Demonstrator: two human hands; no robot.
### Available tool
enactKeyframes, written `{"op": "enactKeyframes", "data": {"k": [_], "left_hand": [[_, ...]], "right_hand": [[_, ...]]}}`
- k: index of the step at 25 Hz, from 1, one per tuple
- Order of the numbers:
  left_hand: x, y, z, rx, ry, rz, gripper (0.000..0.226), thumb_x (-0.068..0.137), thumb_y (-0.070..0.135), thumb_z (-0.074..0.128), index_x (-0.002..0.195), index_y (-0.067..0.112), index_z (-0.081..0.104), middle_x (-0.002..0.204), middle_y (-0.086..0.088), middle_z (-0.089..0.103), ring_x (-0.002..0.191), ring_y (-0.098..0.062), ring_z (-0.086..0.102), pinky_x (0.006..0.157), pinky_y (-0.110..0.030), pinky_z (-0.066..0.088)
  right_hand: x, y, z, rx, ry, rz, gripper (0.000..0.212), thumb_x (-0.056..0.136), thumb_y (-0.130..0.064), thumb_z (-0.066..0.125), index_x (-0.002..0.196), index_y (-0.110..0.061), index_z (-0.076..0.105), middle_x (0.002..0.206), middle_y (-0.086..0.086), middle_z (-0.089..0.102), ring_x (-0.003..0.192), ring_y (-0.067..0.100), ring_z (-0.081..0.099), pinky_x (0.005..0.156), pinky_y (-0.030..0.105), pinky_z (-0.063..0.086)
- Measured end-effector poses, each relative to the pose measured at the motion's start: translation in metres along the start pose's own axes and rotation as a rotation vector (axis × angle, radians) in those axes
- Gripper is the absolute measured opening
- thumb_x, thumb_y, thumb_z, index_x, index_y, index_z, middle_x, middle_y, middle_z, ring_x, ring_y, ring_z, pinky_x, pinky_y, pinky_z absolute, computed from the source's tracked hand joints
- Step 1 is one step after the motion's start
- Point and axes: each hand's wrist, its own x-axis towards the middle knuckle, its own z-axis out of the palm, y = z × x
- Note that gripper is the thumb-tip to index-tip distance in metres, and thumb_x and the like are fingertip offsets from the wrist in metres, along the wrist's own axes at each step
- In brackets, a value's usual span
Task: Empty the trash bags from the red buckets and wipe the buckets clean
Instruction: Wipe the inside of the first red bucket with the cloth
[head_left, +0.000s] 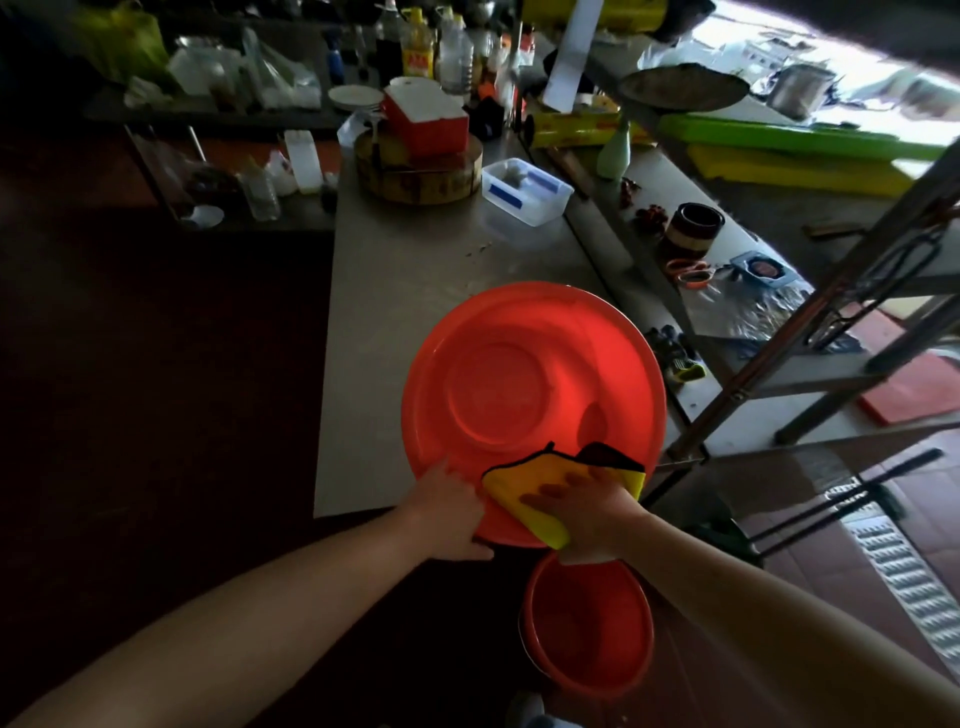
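The left hand (452, 512) grips the near rim of the bucket (530, 374), fingers over the edge and thumb beneath. The right hand (587, 512) lies on a yellow cloth (524, 483) with its fingers stretched out, pressing it onto the rim just beside the left hand. Its thumb is hidden, so I cannot tell whether it also hooks under the edge.

The bucket sits at the near end of the counter (415, 270), its near edge hanging past the counter's end toward the person. A round moulded base shows in its middle, and no bag is seen in it. A second bucket (587, 629) stands lower down, under the right forearm, mouth up. It also shows no bag.

The step in hand looks like wiping the rim, with the bags probably already out.

The bucket is likely light for its width. Light glows through the wall, so it is thin plastic that should flex a little under pressure. Its smooth surface may slip if damp. The rolled rim is the stiffest place to hold, so the left hand is well placed to steady it. The cloth is soft and folds over the edge easily. Because the bucket overhangs, a hard push could tip it off the counter.
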Motion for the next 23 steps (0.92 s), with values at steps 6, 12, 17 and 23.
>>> {"op": "enactKeyframes", "data": {"k": [6,12,17,23], "left_hand": [[0.027,0.041,0.01,-0.052,0.148,-0.006,0.067,0.08,0.08,0.046,0.084,0.019,0.074,0.08,-0.002,0.071,0.074,-0.023,0.066,0.076,-0.034,0.043],[0.036,0.035,0.037,0.0,0.317,0.111,0.068,0.081,0.078,0.048,0.064,0.016,0.067,0.063,-0.005,0.065,0.059,-0.022,0.061,0.063,-0.028,0.046],[0.039,0.039,0.052,0.004,0.328,0.126,0.073,0.09,0.076,0.037,0.07,0.012,0.068,0.069,-0.008,0.067,0.063,-0.025,0.063,0.065,-0.03,0.049],[0.038,0.048,0.057,-0.02,0.23,0.118,0.079,0.095,0.073,0.029,0.082,0.006,0.07,0.08,-0.015,0.071,0.075,-0.03,0.068,0.073,-0.036,0.054]], "right_hand": [[0.002,0.006,0.007,0.132,-0.071,0.036,0.093,0.085,-0.077,0.05,0.159,-0.041,0.009,0.166,-0.006,0.021,0.15,0.028,0.025,0.119,0.051,0.022],[0.025,0.012,0.009,0.321,-0.076,0.03,0.065,0.101,-0.065,0.022,0.153,-0.029,0.036,0.158,0.002,0.038,0.148,0.028,0.029,0.118,0.05,0.022],[0.073,0.003,0.042,0.38,0.118,0.111,0.089,0.079,-0.074,0.0,0.151,-0.034,0.034,0.158,-0.003,0.035,0.145,0.028,0.03,0.117,0.05,0.022],[0.15,0.021,0.075,0.336,0.213,0.154,0.067,0.091,-0.066,0.024,0.141,-0.033,0.054,0.145,0.01,0.049,0.135,0.046,0.044,0.109,0.062,0.028]]}}
